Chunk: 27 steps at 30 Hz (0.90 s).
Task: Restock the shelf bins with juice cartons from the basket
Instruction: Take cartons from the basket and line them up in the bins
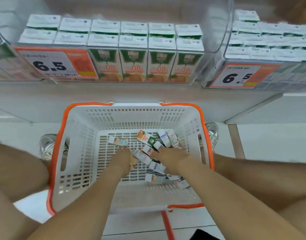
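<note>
White slotted plastic with an orange rim: the basket [79, 129] sits on the floor below the shelf, with a shoe [46, 146] just outside its left wall and another [212, 132] outside its right. Beyond the basket's far wall a clear bin [216, 40] holds upright shelved cartons [133, 63] beside a price tag [50, 64] reading 6.5. Loose juice cartons [147, 138] lie jumbled on the basket's floor, mostly toward its right side. Both bare forearms reach down over the near rim. The left hand [121, 156] hangs at the basket's middle, fingers pointing down — whether it holds anything I cannot tell. The right hand [171, 157] lies on the heap, fingers stretched out and touching cartons, clasping none.
</note>
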Available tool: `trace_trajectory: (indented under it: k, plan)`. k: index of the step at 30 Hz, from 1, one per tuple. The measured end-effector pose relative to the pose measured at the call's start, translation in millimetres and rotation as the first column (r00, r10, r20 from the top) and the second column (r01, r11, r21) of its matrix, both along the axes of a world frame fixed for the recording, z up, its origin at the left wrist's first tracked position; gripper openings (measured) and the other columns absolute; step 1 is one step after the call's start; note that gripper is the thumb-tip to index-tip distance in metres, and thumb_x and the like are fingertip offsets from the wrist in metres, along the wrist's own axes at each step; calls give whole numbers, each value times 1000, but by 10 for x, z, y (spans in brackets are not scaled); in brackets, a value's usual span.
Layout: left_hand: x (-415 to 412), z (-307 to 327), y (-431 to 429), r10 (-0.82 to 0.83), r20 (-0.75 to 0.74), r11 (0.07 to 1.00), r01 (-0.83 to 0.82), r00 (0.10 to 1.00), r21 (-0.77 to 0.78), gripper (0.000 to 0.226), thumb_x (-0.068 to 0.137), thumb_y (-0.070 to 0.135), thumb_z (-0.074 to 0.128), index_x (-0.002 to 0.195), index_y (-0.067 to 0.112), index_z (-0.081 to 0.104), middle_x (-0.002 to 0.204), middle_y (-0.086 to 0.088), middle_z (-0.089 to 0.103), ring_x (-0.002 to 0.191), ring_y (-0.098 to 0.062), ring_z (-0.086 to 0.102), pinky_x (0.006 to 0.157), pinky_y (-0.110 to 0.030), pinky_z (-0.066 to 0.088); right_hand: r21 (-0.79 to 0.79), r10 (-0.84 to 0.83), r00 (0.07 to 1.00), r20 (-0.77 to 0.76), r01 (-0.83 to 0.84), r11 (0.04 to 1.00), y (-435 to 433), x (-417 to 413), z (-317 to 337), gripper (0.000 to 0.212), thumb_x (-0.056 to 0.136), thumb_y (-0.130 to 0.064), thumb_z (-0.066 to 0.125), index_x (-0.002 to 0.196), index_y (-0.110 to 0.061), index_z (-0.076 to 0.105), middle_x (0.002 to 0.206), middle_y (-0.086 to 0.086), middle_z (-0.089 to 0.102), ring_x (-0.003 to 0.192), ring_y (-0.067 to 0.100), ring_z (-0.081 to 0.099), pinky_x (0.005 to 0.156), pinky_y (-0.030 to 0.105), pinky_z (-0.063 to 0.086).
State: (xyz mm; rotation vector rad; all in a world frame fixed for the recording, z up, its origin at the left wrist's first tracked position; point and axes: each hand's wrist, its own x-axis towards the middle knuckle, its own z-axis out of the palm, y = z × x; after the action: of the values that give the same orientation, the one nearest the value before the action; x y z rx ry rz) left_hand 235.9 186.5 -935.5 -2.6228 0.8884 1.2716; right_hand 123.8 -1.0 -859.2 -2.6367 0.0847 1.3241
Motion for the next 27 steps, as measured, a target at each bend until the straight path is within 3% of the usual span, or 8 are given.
trace_trajectory:
  k: [3, 6, 10, 14, 18, 21, 24, 27]
  plan:
    - [-5, -153, 82, -28, 38, 998, 30, 999, -59, 44, 98, 8, 60, 141, 8, 53, 141, -13, 50, 95, -22, 64, 83, -27, 58, -39, 86, 995, -45, -87, 995, 83, 25, -107, 67, 95, 1, 64, 152, -28, 46, 140, 15, 47, 117, 42, 60, 87, 49, 56]
    - [-39, -256, 96, 85, 109, 992, -74, 990, -106, 70, 85, 1, 73, 147, 13, 44, 147, -11, 40, 122, -33, 54, 102, -42, 52, -50, 81, 995, -67, -84, 995, 52, 16, -130, 59, 97, 2, 61, 149, -25, 52, 145, 15, 45, 120, 41, 60, 90, 46, 55]
    - [-63, -302, 110, 78, 170, 996, -71, 982, -49, 81, 83, -7, 69, 152, 24, 40, 155, -9, 27, 134, -40, 42, 106, -48, 49, 63, -137, 985, -107, 144, 988, -47, -17, -148, 63, 97, 7, 58, 151, -26, 52, 149, 11, 41, 122, 35, 59, 89, 38, 51]
    - [-35, -335, 120, 86, 170, 996, -77, 982, -54, 72, 81, -8, 73, 143, 17, 46, 147, -8, 37, 122, -33, 55, 94, -42, 56, 194, -382, 923, -47, 384, 903, -152, 14, -103, 44, 95, -10, 59, 133, -32, 62, 128, 7, 59, 85, 17, 64, 66, 27, 52]
    - [-1, -196, 173, 79, 153, 996, -73, 985, -49, 61, 82, 28, 84, 130, 21, 47, 120, -1, 60, 107, -25, 62, 80, -37, 54, 297, -519, 855, 10, 493, 818, -270, 123, 153, 40, 80, -11, 72, 106, -40, 62, 134, 8, 59, 107, 24, 65, 86, 40, 60]
    - [82, -102, 221, 202, -38, 964, -206, 979, -169, 53, 73, 31, 91, 109, 23, 52, 98, 4, 58, 86, -18, 58, 69, -30, 48, 389, -582, 813, 14, 532, 752, -344, 229, 397, 47, 86, 4, 65, 109, -37, 61, 160, 9, 42, 125, 27, 61, 86, 43, 59]
    - [249, 82, 234, 255, -262, 907, -325, 931, -270, 60, 54, 36, 103, 96, 29, 62, 108, 13, 61, 99, -13, 61, 77, -27, 50, 452, -656, 755, 8, 582, 676, -409, 290, 572, 50, 90, 2, 63, 125, -33, 54, 157, 14, 40, 113, 29, 66, 66, 43, 57]
    - [391, 479, 188, 204, -352, 870, -334, 914, -362, 56, 53, 31, 104, 97, 37, 71, 111, 12, 66, 106, -14, 63, 78, -24, 49, 458, -676, 735, 57, 582, 672, -416, 307, 765, 50, 93, -7, 68, 134, -28, 48, 156, 11, 41, 135, 31, 54, 84, 46, 56]
